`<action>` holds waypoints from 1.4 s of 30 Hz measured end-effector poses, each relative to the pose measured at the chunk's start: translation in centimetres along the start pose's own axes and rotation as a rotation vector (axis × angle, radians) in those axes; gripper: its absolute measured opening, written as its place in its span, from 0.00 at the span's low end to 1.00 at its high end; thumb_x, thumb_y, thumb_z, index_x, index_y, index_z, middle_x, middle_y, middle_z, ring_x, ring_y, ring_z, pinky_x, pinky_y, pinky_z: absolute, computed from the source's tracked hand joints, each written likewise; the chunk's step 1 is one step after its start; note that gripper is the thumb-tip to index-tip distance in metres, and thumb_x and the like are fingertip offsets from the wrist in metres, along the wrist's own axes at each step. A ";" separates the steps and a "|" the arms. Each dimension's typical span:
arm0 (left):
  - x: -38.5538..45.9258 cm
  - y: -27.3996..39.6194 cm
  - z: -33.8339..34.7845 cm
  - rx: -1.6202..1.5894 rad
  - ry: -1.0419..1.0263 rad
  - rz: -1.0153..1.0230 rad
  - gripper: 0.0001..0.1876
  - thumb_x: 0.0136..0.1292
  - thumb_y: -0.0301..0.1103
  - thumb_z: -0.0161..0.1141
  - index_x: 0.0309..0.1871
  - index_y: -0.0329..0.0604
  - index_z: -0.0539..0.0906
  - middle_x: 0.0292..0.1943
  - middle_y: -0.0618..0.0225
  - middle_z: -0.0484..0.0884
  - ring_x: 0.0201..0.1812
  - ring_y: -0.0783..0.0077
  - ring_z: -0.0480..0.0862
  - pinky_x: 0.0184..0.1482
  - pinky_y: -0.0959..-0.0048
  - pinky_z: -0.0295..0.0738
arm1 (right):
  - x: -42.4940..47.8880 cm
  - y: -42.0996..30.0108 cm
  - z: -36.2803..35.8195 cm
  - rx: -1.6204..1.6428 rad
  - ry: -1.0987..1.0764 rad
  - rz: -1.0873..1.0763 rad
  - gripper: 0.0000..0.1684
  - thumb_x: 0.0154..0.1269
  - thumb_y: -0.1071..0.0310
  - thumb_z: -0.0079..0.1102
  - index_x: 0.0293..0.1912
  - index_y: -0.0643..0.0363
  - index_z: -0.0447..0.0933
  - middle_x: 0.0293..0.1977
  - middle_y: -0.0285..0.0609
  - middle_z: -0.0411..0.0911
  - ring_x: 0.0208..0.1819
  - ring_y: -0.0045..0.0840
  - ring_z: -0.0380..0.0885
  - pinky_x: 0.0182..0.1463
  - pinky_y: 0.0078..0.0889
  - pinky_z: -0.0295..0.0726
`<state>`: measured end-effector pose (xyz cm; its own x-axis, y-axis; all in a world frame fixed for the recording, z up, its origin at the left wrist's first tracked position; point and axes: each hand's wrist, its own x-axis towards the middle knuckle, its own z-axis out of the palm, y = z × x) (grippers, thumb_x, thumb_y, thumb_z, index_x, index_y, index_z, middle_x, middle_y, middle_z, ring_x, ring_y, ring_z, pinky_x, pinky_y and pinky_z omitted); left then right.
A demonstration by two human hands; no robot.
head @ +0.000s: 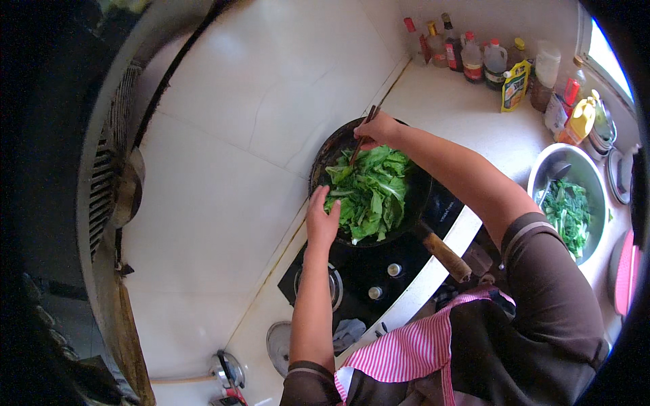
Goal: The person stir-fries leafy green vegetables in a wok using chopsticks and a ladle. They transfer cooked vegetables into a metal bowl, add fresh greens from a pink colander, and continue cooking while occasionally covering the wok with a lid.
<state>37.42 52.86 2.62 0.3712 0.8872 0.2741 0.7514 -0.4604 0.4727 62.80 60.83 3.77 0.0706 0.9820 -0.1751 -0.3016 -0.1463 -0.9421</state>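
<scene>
A dark wok (419,203) with a wooden handle (447,257) sits on the black gas hob (355,276). Leafy greens (376,195) are heaped inside it. My right hand (377,130) is closed around a pair of dark chopsticks (360,144), whose lower ends reach into the leaves near the wok's far side. At the wok's left edge is my left hand (323,215), fingers apart, beside the outer leaves; whether it touches them I cannot tell. It holds nothing that I can see.
A metal basin (531,170) at the right holds more greens and a ladle (558,171). Several sauce bottles (472,58) and a yellow pouch (516,86) line the back of the counter. A grey cloth (349,332) and a round lid (279,347) lie near my left forearm. Tiled wall borders the hob.
</scene>
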 end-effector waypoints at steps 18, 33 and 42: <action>-1.7 6.9 6.8 0.219 -0.401 0.184 0.19 0.60 0.41 0.51 0.49 0.39 0.76 0.55 0.49 0.68 0.56 0.52 0.68 0.56 0.62 0.63 | -13.3 -7.1 -8.3 -0.435 -0.273 0.003 0.08 0.55 0.70 0.56 0.33 0.65 0.75 0.26 0.43 0.76 0.25 0.26 0.78 0.29 0.26 0.81; -0.3 5.6 1.7 0.053 -0.149 0.010 0.13 0.60 0.35 0.53 0.44 0.38 0.77 0.41 0.57 0.76 0.44 0.56 0.75 0.46 0.62 0.71 | -7.9 -2.5 -5.2 -0.354 -0.007 -0.178 0.08 0.50 0.68 0.57 0.24 0.64 0.74 0.17 0.41 0.74 0.17 0.25 0.75 0.23 0.27 0.77; -2.1 5.4 6.3 0.238 -0.354 0.037 0.18 0.51 0.39 0.60 0.41 0.34 0.77 0.41 0.53 0.74 0.44 0.52 0.74 0.45 0.62 0.70 | -10.9 1.8 -5.6 -0.915 -0.296 -0.467 0.12 0.52 0.63 0.52 0.23 0.62 0.71 0.17 0.47 0.73 0.20 0.37 0.76 0.26 0.37 0.72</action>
<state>44.10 48.70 -0.65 0.5332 0.8452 -0.0366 0.8237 -0.5089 0.2500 66.82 49.19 2.41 -0.2758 0.9359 0.2191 0.5328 0.3386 -0.7755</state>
